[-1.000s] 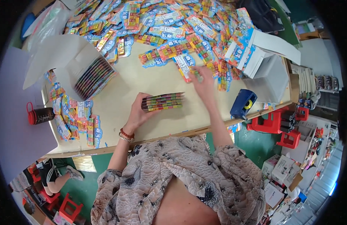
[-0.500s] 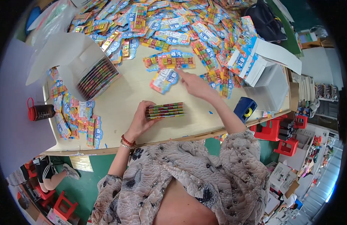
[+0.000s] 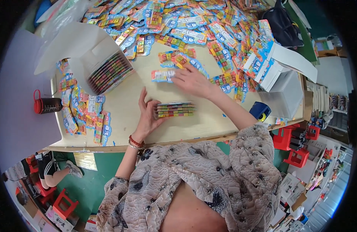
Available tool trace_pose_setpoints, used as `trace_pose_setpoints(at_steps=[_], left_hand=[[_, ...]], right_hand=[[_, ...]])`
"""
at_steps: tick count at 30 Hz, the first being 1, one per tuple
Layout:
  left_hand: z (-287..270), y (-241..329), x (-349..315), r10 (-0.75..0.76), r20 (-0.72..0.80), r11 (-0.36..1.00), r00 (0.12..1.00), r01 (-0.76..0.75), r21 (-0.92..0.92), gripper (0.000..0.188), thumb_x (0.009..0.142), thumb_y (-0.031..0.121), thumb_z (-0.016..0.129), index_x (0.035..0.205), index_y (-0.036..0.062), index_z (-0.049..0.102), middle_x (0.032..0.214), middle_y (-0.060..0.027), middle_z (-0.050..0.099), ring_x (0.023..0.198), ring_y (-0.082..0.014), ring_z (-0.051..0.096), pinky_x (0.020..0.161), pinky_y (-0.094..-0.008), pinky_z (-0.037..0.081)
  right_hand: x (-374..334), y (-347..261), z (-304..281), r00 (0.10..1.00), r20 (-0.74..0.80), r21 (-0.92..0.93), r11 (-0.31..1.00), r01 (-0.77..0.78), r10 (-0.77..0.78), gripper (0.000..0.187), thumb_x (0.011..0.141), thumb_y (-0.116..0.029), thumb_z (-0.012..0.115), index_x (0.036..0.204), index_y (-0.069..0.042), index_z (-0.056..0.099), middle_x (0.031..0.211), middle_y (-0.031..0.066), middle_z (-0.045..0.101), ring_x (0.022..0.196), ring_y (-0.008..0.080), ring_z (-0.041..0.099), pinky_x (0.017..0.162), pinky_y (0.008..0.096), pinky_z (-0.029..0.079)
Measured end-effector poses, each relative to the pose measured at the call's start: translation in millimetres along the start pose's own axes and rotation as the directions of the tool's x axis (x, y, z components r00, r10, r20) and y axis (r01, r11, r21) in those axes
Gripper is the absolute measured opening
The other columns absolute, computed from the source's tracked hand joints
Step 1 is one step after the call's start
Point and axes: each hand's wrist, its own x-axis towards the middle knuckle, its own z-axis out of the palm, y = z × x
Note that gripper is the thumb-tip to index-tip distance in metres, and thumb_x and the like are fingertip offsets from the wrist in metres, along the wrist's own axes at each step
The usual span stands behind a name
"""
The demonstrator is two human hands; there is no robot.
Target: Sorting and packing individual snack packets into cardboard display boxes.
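Note:
My left hand [image 3: 147,119] holds a small stack of candy blister packs [image 3: 174,110] edge-on above the table, thumb below and fingers at its left end; the index finger is raised. Farther off, my right hand [image 3: 194,83] is bent over two packs. Its thumb side grips the end of a white-backed candy pack [image 3: 161,75], while a fingertip touches a colourful pack [image 3: 189,64] lying askew. Another pack [image 3: 169,57] lies partly under that one. How firmly the right fingers close is partly hidden.
A large heap of candy packs [image 3: 186,23] covers the far table. To the left stands an open box [image 3: 80,58] with packs lined up inside, beside a dark bottle [image 3: 47,105]. On the right are a clear plastic box [image 3: 283,92], a blue tape dispenser [image 3: 259,111] and a black bag [image 3: 281,27].
My right hand has drawn back slightly, and its fingers have closed on the white-backed pack, which has turned. The colourful pack has swung askew. My left index finger has lifted off the stack.

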Motion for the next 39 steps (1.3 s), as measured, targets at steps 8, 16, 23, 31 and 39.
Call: trace_pose_setpoints(at_steps=[8, 16, 23, 31, 39], left_hand=[[3.2, -20.2, -0.2, -0.201, 0.179, 0.840, 0.963, 0.264, -0.475, 0.071, 0.066, 0.013, 0.084, 0.125, 0.0083, 0.045, 0.130, -0.0157, 0.041, 0.118, -0.0298, 0.046, 0.096, -0.0371, 0.046], [-9.2, -15.6, 14.1, 0.006, 0.333, 0.972, 0.943, 0.072, -0.223, 0.076, 0.063, 0.009, 0.084, 0.128, 0.0078, 0.044, 0.124, -0.0135, 0.044, 0.116, -0.0295, 0.048, 0.096, -0.0361, 0.045], [2.6, 8.1, 11.7, -0.085, -0.160, 0.996, 0.983, 0.088, 0.012, 0.093, 0.058, 0.020, 0.090, 0.133, 0.0058, 0.039, 0.121, -0.0112, 0.047, 0.120, -0.0257, 0.044, 0.102, -0.0373, 0.039], [-1.6, -13.3, 8.8, -0.073, 0.287, 0.973, 0.955, 0.132, -0.190, 0.081, 0.058, 0.020, 0.090, 0.124, 0.0100, 0.045, 0.114, -0.0059, 0.050, 0.114, -0.0243, 0.045, 0.102, -0.0363, 0.035], [6.0, -17.1, 6.4, -0.056, 0.203, 0.932, 0.977, 0.125, -0.341, 0.081, 0.060, 0.023, 0.089, 0.123, 0.0095, 0.041, 0.123, -0.0115, 0.050, 0.126, -0.0306, 0.040, 0.105, -0.0424, 0.033]], right_hand=[[-20.3, -4.4, -17.4, 0.756, -0.007, 0.549, 0.635, -0.544, 0.654, 0.039, 0.077, -0.035, 0.072, 0.101, -0.005, 0.064, 0.097, 0.0095, 0.062, 0.096, 0.0250, 0.056, 0.084, 0.0372, 0.043], [-37.8, -5.3, 11.4, 0.681, 0.125, 0.100, 0.674, -0.732, 0.722, 0.070, 0.061, -0.045, 0.080, 0.109, -0.002, 0.053, 0.087, 0.0108, 0.055, 0.094, 0.0264, 0.055, 0.082, 0.0380, 0.044], [-21.6, -27.9, -33.1, 0.774, 0.555, 0.773, 0.154, -0.615, 0.306, 0.023, 0.091, -0.022, 0.054, 0.094, -0.001, 0.062, 0.082, 0.0101, 0.066, 0.076, 0.0173, 0.062, 0.072, 0.0318, 0.050], [-78.2, 72.0, -8.0, 0.375, -0.200, 0.162, 0.408, -0.899, 0.905, 0.050, 0.082, -0.040, 0.066, 0.101, 0.006, 0.062, 0.116, 0.0201, 0.060, 0.106, 0.0301, 0.056, 0.086, 0.0414, 0.046], [-68.8, 80.4, -6.0, 0.360, 0.140, 0.572, 0.222, -0.790, 0.922, 0.034, 0.074, -0.023, 0.075, 0.093, 0.001, 0.061, 0.077, 0.0094, 0.066, 0.072, 0.0158, 0.063, 0.066, 0.0320, 0.050]])
